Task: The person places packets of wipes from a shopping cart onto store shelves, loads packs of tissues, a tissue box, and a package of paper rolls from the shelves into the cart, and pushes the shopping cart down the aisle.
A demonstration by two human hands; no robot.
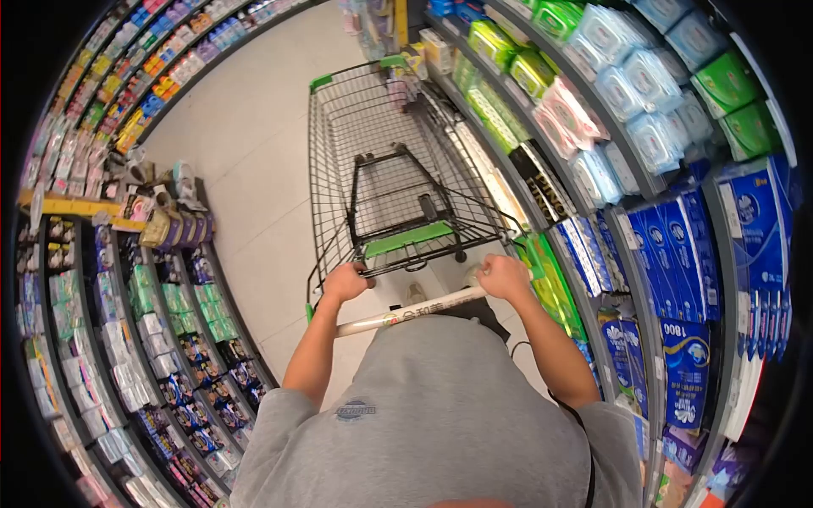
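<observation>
The head view looks down on a cart (pixel 339 127) standing in an aisle between two shelves, its basket stretching away from the person over the pale floor (pixel 246 182). The left hand (pixel 345 282) is curled closed at the near left of the cart, just beyond the handle (pixel 406 314), with the forearm crossing the handle's left end; whether its fingers grip the cart's frame, I cannot tell. The right hand (pixel 503 277) is closed over the right part of the handle, its fingers folded in. The handle is pale, with printed characters, and slants between the person and the basket, its right end farther away than its left.

A green flap (pixel 409 240) lies across the near part of the basket, at the foot of a black folding frame (pixel 398 152). Green corner pieces mark the basket's far rim. A shoe (pixel 415 293) shows between the handle and the basket.

The right shelf (pixel 631 161) comes close beside the cart and bears pale blue and green packs farther off, blue packs nearer, and black packs with gold letters low down. The left shelf (pixel 118 313) stands apart from the cart, across bare floor, with rows of small packs and a yellow rail (pixel 85 207). Nearest is the person's grey shirt (pixel 466 406).
</observation>
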